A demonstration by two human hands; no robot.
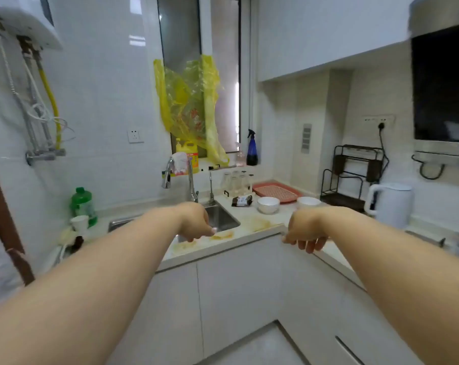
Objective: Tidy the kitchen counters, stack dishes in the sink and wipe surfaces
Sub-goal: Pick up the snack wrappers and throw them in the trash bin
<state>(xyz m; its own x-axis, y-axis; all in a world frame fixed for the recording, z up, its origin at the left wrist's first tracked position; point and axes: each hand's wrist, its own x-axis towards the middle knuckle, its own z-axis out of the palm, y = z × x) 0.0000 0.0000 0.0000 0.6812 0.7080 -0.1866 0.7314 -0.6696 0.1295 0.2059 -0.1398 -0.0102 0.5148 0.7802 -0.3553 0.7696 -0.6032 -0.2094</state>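
I had the tabletop (252, 234) ahead w/ yellow-brown smears on it by the sink (220, 218), and two white bowls (268, 204) sat further back near the red tray (275, 192), not yet in the sink. Left grip (196, 223) and right grip (303, 234) both hung over the front edge, fingers loosely curled, holding nothing. Risk as I judged it: wiping w/o a cloth would just spread the smears, and a careless reach could knock a bowl.

Home kitchen: sink (220, 219), kettle (390, 204), counter (252, 233).
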